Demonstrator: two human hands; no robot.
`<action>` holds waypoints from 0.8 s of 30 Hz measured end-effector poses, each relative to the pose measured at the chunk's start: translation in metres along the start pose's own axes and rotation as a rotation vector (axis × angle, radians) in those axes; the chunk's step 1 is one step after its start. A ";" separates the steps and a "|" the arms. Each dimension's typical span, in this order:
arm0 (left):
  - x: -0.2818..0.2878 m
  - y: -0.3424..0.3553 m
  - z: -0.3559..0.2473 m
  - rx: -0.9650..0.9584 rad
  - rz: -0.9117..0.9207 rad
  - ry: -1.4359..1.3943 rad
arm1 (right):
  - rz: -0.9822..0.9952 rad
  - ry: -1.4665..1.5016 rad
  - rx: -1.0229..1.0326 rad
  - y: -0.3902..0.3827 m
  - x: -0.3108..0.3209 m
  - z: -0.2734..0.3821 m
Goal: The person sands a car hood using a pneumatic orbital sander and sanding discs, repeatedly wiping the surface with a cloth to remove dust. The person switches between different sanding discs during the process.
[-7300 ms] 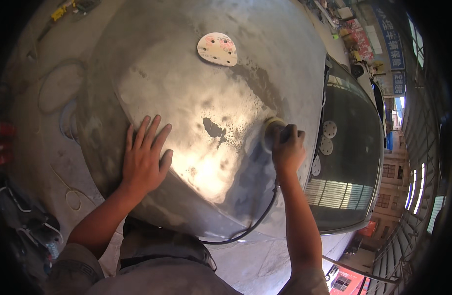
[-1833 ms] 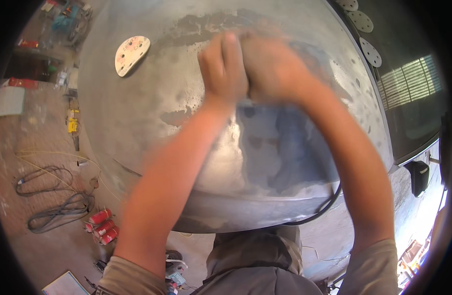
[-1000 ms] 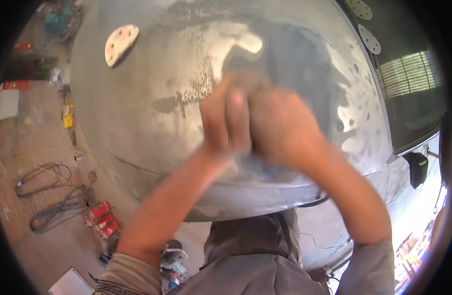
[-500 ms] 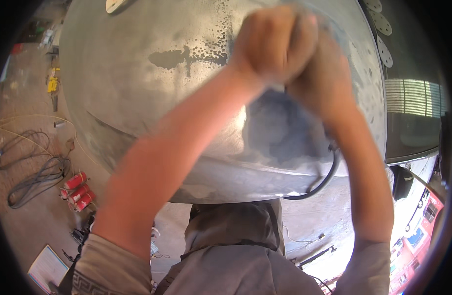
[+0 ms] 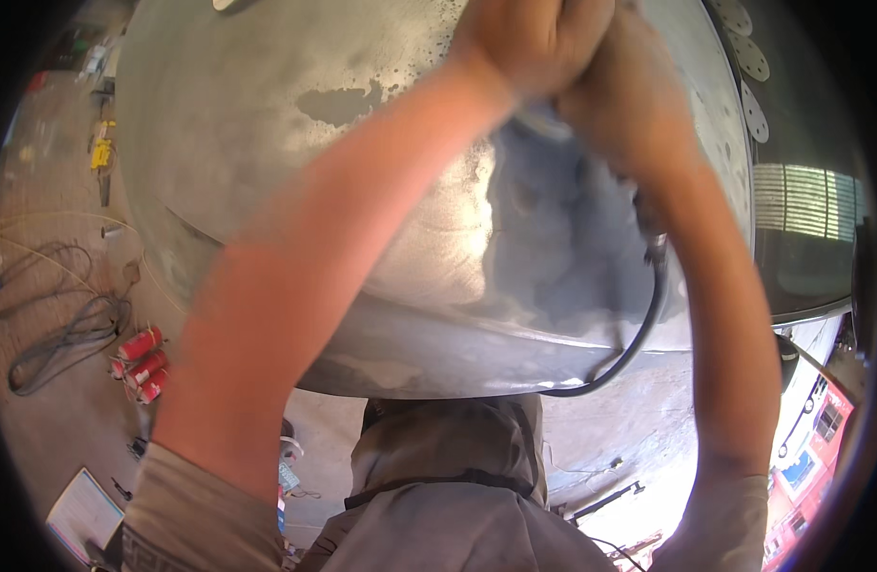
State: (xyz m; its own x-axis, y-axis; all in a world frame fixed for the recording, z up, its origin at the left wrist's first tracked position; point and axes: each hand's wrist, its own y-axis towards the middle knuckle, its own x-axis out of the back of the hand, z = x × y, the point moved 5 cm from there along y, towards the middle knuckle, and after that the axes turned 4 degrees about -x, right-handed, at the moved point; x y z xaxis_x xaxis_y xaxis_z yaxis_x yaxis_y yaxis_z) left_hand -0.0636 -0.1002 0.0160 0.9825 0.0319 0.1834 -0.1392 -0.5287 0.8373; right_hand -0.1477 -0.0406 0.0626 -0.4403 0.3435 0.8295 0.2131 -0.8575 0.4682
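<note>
At the top of the view, my left hand (image 5: 543, 43) is closed over a round sander (image 5: 543, 119), pressed up against my right hand (image 5: 629, 95), which grips the same tool. Both are blurred, and my fingers hide most of the sander. A black hose (image 5: 648, 305) runs from a fitting below my right wrist over the front edge of a car's grey bonnet (image 5: 429, 229), whose sanded surface shows bare metal and darker patches. A perforated sanding disc (image 5: 228, 4) lies at the top left, cut off by the frame.
More perforated discs (image 5: 748, 52) lie along the windscreen (image 5: 805, 257) at right. On the left floor are coiled cables (image 5: 66, 343), red cylinders (image 5: 147, 362), a yellow tool (image 5: 102, 150) and a white board (image 5: 85, 510). My legs stand against the bonnet's near edge.
In the oldest frame my left hand lay flat on the bonnet; now it grips the sander alongside my right. Over the last second both hands have moved forward and rightward across the metal.
</note>
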 end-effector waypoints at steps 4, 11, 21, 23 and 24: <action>-0.001 0.022 0.009 -0.157 -0.029 -0.042 | 0.408 -0.041 -0.599 0.013 -0.002 -0.019; 0.003 0.005 -0.005 0.001 -0.018 -0.327 | 0.130 -0.103 -0.054 -0.016 -0.002 -0.011; 0.009 -0.002 -0.015 -0.056 -0.071 -0.304 | 0.130 -0.134 -0.135 -0.018 -0.011 -0.014; 0.004 0.017 0.007 -0.065 -0.038 -0.171 | 0.049 -0.091 -0.090 -0.006 -0.008 -0.012; -0.005 0.032 0.025 -0.078 -0.018 -0.096 | -0.007 -0.044 -0.074 0.017 -0.009 -0.017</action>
State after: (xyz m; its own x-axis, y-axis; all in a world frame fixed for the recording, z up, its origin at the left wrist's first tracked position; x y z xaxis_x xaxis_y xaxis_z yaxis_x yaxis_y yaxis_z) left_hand -0.0697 -0.1387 0.0286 0.9918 -0.0420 0.1209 -0.1266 -0.4609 0.8784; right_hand -0.1550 -0.0647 0.0583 -0.4020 0.3646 0.8399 0.1448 -0.8804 0.4515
